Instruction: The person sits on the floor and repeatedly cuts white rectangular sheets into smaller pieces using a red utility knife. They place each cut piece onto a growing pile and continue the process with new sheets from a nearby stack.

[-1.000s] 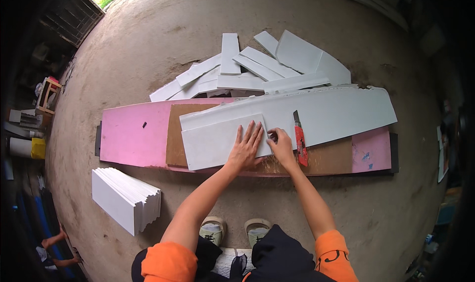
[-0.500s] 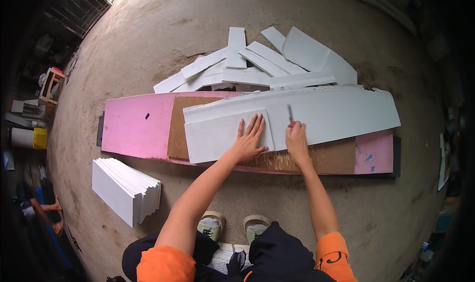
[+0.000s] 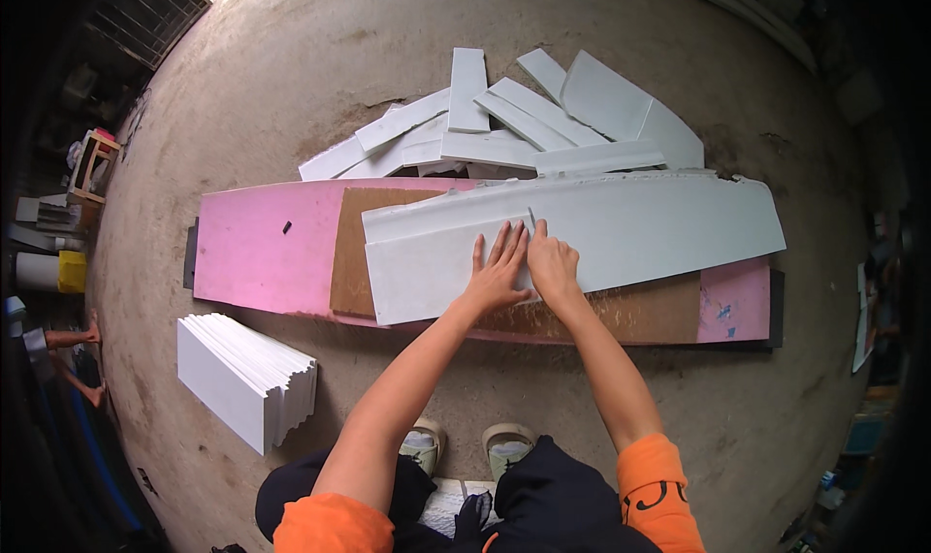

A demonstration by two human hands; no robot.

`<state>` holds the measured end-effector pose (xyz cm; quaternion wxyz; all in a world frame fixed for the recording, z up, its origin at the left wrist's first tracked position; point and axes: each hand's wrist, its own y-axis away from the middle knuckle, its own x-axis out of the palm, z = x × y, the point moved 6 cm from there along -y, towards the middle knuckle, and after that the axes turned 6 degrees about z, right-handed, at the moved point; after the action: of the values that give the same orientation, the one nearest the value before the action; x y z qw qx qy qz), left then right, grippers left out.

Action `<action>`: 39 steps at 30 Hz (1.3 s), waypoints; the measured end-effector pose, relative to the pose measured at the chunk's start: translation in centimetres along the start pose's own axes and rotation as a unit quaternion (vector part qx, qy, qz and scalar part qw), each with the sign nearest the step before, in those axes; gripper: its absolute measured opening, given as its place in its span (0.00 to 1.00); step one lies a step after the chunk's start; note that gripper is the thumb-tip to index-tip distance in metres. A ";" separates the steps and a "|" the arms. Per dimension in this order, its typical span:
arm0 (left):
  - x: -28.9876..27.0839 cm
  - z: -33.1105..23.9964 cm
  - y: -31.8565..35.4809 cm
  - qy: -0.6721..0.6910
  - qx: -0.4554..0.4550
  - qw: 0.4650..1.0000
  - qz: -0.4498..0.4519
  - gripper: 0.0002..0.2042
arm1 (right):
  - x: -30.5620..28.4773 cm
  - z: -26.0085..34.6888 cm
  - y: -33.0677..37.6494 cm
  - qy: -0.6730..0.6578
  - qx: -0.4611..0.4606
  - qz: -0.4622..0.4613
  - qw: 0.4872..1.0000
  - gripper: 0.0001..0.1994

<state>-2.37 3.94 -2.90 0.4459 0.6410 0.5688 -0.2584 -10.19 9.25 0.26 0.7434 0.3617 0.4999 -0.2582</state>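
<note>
Knife (image 3: 530, 215), gripped by the right hand (image 3: 554, 267), has moved beside the left hand (image 3: 497, 274), splayed on white board (image 3: 419, 274).

The left hand (image 3: 499, 282) lies palm-down, fingers (image 3: 498, 246) spread; the right hand (image 3: 555, 270) (index finger (image 3: 541, 230) extended forward) is curled just beside it, both forearms (image 3: 417, 371) angled inward.

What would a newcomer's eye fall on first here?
Probably the long pink board mid-picture, partly covered by a brown board and a long white panel. At the panel's left end, the left hand lies on a smaller white rectangular board, and the right hand grips a slim-bladed knife beside it.
</note>
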 end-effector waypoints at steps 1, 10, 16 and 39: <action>0.0 0.1 0.0 0.005 0.000 1.000 -0.014 0.52 | 0.0 0.3 -0.1 0.004 0.005 0.001 1.000 0.10; 0.0 0.0 -0.4 0.003 -0.025 1.000 0.011 0.52 | -0.8 0.1 -0.1 0.003 0.040 0.104 0.994 0.11; -0.1 0.4 -0.3 0.003 -0.045 0.999 0.014 0.53 | 0.4 -0.8 5.4 0.016 0.046 0.168 0.985 0.11; -0.9 -0.4 1.6 -0.045 -0.008 0.994 -0.103 0.46 | -1.4 -6.4 9.6 -0.185 0.055 0.093 0.977 0.12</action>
<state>-1.17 3.92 -1.47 0.4470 0.5634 0.6131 -0.3270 -7.17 20.19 2.70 0.8228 0.3927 0.3027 -0.2777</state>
